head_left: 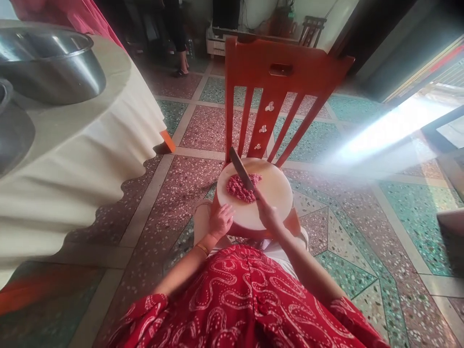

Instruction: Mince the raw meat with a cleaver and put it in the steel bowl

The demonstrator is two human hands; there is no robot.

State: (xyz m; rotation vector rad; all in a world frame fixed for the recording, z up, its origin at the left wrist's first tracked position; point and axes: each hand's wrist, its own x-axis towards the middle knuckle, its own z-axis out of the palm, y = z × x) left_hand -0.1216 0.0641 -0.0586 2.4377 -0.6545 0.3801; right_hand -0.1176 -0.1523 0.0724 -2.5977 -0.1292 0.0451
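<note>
A round, pale cutting board (pixel 277 193) lies on the seat of the red wooden chair in front of me. On its left part sits a heap of minced meat (pixel 237 188). My right hand (pixel 268 212) is closed round the handle of a cleaver (pixel 241 168). The blade crosses the meat, its far end pointing up and left past the board's edge. At the board's near left rim rests my left hand (pixel 221 220), fingers extended and lying against the edge, with nothing in them. The cleaver's handle is mostly hidden by my fingers.
The chair's slatted back (pixel 282 67) rises just beyond the board. To the left stands a table with a cream cloth (pixel 119 116), bearing a large steel basin (pixel 65 72). Another person's leg (pixel 182 60) shows at the back. Bright light falls on the floor at right.
</note>
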